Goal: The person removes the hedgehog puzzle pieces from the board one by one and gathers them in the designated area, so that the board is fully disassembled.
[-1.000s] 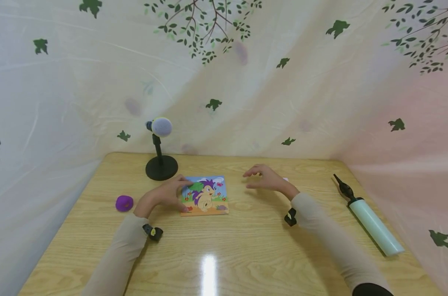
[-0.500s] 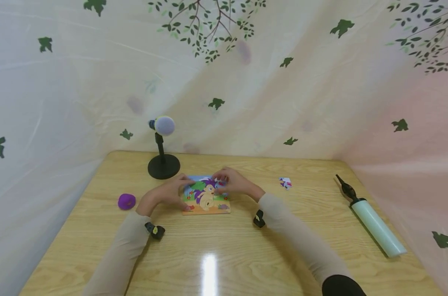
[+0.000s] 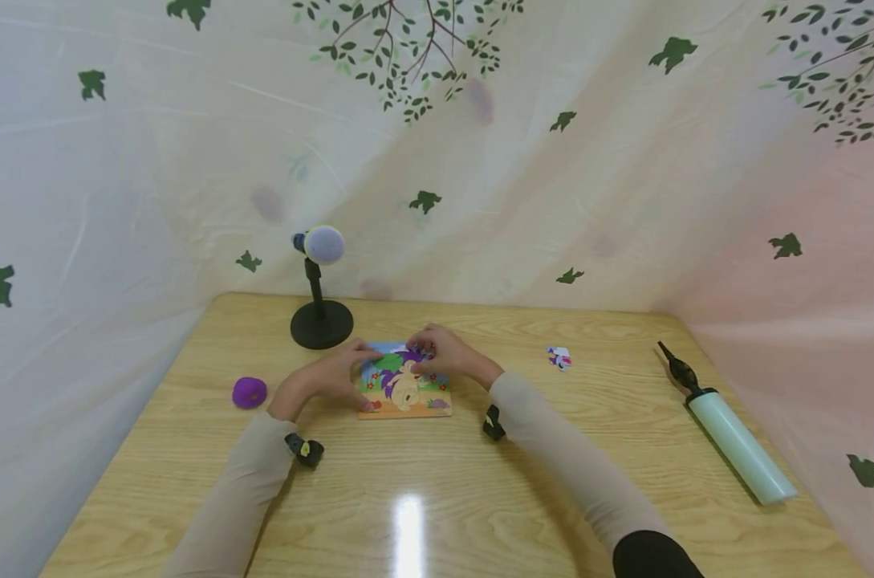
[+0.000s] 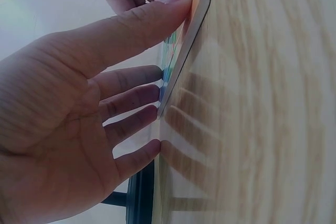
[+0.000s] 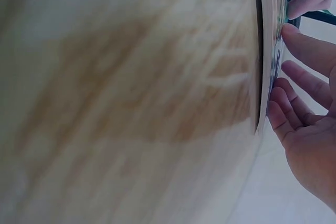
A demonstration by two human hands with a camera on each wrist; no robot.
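The puzzle looks almost complete. The left hand steadies its edge with spread fingers, the right hand presses flat on it, and one piece lies apart on the tabletop.

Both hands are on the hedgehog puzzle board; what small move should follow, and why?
Probably the right hand should reach right for the loose puzzle piece on the wooden table. That piece lies apart from the colourful hedgehog puzzle board, while the left hand already steadies the board's left edge.
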